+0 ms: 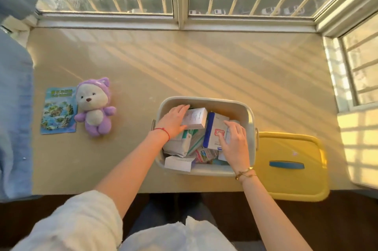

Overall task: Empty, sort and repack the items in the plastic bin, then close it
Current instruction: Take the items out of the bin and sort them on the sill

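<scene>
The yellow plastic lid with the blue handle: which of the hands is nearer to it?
Right. The right hand is in the grey plastic bin beside the yellow plastic lid; the left hand is at the bin's far side.
</scene>
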{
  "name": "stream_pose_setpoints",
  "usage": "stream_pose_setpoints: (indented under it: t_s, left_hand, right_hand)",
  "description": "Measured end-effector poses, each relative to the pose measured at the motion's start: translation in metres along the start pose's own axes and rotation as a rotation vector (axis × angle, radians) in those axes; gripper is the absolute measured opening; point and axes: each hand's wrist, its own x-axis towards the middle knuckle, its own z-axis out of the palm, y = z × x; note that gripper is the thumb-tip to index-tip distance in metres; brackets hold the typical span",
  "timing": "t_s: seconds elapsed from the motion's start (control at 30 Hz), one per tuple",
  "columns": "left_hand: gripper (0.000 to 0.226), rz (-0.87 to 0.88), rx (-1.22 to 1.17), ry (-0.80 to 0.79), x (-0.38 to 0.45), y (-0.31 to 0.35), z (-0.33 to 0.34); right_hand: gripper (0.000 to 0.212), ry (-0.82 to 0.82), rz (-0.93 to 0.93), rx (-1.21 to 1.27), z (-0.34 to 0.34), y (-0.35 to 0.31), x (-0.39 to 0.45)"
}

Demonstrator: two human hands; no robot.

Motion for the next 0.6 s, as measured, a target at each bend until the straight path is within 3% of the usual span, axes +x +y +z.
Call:
stream_pose_setpoints:
  t_s: [0.2, 0.4, 0.6]
  left_hand:
    - [0.087, -0.017, -0.003, -0.115, 0.022, -0.01, 0.007]
    - [0.084, -0.052, -0.196, 0.209, -0.007, 0.0, -0.004]
    - [0.081, -0.258, -0.474, 0.453, -0.046, 0.008, -0.008]
  right_hand:
    - [0.041, -0.039, 0.027, 0.037, 0.02, 0.007, 0.006]
    - [0.04, -0.14, 0.125, 0.185, 0.035, -0.007, 0.003]
    - [0.066, -0.376, 0.269, 0.289, 0.071, -0.036, 0.013]
